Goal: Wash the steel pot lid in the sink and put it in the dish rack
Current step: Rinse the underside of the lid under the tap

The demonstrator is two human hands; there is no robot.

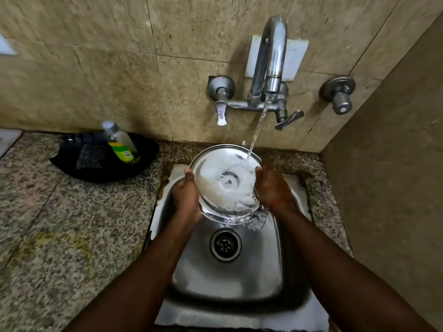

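A person holds a steel pot lid (224, 185) over the back half of a steel sink (225, 281), tilted with its hollow inner face toward the camera. The left hand (185, 197) grips the lid's left rim, fingers curled behind it and thumb on the near side; the right hand (272, 188) presses against the right rim, its fingers closed around the edge. A stream of water (257, 130) falls from the wall-mounted tap (271, 61) onto the upper right of the lid, spreads white across its face and spills off the lower edge toward the drain (225, 244). The sink is set into the right end of a speckled granite surface (60, 236), against a tiled wall (119, 68). At the back edge of the surface, left of the sink, a black tray (96, 173) carries a dark scrub pad (90, 156) and a bottle of green liquid (121, 142) leaning to the left.
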